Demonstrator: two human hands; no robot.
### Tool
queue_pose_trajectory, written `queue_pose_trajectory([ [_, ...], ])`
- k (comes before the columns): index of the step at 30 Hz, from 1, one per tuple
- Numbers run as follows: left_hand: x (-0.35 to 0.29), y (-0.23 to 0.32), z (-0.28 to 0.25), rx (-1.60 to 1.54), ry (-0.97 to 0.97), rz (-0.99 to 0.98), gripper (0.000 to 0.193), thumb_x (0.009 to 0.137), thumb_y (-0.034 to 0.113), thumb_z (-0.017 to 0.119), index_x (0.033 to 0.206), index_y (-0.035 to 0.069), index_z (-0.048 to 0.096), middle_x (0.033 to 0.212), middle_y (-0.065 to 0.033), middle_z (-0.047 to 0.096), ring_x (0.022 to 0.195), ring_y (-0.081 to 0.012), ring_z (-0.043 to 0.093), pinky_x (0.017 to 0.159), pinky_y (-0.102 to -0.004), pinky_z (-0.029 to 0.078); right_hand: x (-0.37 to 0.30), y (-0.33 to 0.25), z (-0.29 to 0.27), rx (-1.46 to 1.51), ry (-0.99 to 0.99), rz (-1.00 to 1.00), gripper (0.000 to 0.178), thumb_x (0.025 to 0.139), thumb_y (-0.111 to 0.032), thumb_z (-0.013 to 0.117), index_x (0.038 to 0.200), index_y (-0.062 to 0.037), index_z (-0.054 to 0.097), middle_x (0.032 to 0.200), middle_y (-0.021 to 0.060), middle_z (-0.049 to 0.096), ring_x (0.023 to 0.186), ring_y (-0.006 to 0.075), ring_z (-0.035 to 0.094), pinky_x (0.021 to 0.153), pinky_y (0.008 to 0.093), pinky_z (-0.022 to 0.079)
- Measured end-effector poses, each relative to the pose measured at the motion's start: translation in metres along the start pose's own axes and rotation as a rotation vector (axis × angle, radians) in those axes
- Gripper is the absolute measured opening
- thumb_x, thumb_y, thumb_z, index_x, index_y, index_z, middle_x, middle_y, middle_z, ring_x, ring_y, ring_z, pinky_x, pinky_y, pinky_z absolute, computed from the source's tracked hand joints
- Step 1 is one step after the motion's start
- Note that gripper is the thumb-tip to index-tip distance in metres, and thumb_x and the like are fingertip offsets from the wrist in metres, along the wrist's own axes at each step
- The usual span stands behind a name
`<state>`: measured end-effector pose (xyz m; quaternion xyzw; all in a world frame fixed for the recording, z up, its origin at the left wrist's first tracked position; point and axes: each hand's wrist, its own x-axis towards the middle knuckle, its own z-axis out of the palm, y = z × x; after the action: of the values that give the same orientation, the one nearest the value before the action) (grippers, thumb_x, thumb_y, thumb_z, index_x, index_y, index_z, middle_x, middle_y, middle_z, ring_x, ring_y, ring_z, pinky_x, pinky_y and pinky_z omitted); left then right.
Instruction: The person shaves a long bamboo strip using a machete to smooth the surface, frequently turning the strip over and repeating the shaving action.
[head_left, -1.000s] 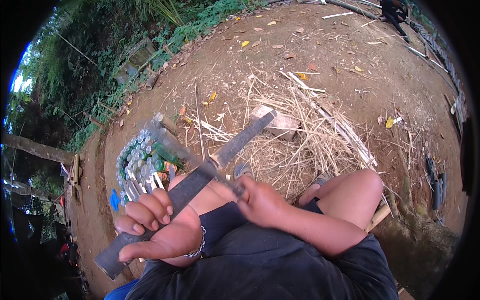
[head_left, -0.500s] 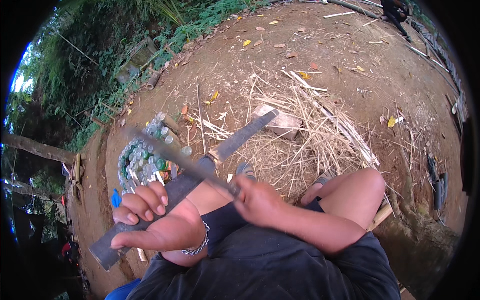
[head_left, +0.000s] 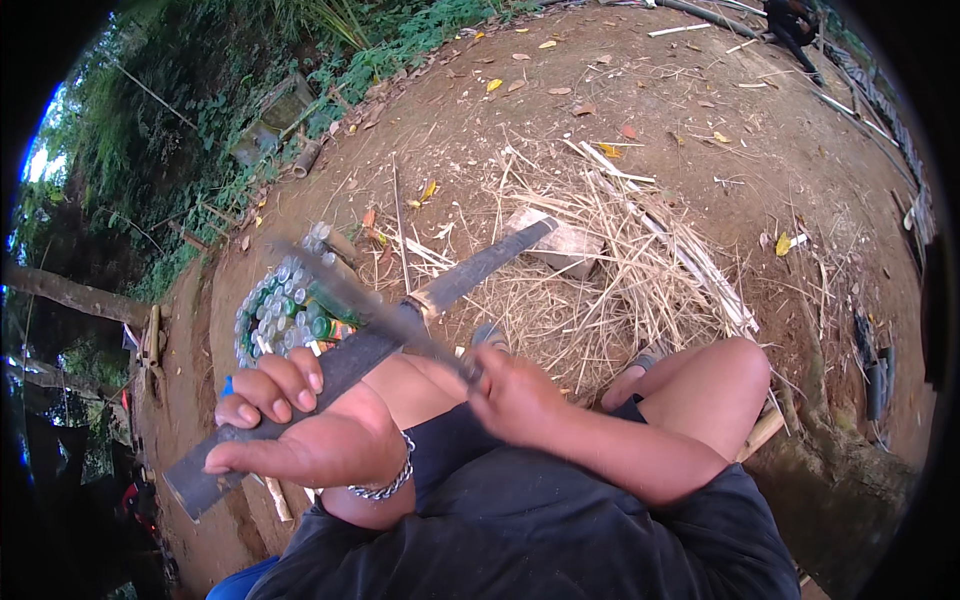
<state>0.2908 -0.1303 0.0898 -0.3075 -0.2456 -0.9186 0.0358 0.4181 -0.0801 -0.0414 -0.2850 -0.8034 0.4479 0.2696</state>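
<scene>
A dark bamboo pole lies slantwise across my lap, from lower left up to the far middle. My left hand is wrapped round its near part from below, thumb along the near side. A pale, scraped ring shows at its joint, and its far tip rests at a flat block among shavings. My right hand is closed on the handle of a long dark blade, likely a machete, which is smeared by motion. The blade crosses over the pole close to the joint; whether it touches is unclear.
Beyond my feet lies a heap of bamboo shavings and strips. Left of the pole stand many clear and green bottles. Green plants border the dirt ground, and another person is at the far right.
The near end of the pole and my left hand have shifted slightly left and farther away. The blade has moved a little to the right along the pole, still blurred.
</scene>
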Motion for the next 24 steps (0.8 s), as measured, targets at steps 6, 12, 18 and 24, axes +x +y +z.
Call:
queue_pose_trajectory([
  [6,0.002,-0.003,0.003,0.017,0.012,0.021,0.051,0.092,0.065,0.049,0.082,0.014,0.046,0.063,0.0034,0.036,0.053,-0.0065,0.036,0.051,-0.021,0.032,0.007,0.006,-0.001,0.016,0.035,0.094,0.026,0.084,-0.012,0.061,0.106,-0.002,0.051,0.071,0.0193,0.063,0.069,0.0402,0.065,0.062,0.0482,0.051],
  [12,0.011,-0.011,-0.002,-0.117,-0.07,0.018,0.065,0.085,0.077,0.045,0.086,0.012,0.05,0.07,0.0005,0.041,0.059,-0.0109,0.041,0.055,-0.024,0.036,0.015,0.002,-0.003,0.029,-0.034,0.125,0.031,0.083,-0.012,0.063,0.108,-0.0034,0.049,0.078,0.0173,0.064,0.075,0.0397,0.064,0.066,0.0495,0.049],
  [18,0.006,-0.007,-0.005,-0.097,-0.081,0.0,0.067,0.086,0.077,0.043,0.088,0.011,0.051,0.076,-0.0014,0.046,0.064,-0.0133,0.044,0.061,-0.0269,0.038,-0.005,-0.035,-0.007,0.06,-0.006,-0.227,0.036,0.082,-0.014,0.065,0.111,-0.0029,0.047,0.081,0.0165,0.064,0.078,0.039,0.064,0.069,0.0505,0.048],
  [24,-0.001,-0.003,0.001,-0.135,-0.122,-0.018,0.063,0.085,0.074,0.049,0.088,0.011,0.052,0.076,-0.001,0.047,0.065,-0.0133,0.046,0.062,-0.0283,0.04,0.014,0.0,-0.011,0.069,0.063,0.161,0.026,0.084,-0.014,0.062,0.105,-0.0009,0.05,0.074,0.0188,0.064,0.072,0.0384,0.066,0.064,0.0473,0.052],
])
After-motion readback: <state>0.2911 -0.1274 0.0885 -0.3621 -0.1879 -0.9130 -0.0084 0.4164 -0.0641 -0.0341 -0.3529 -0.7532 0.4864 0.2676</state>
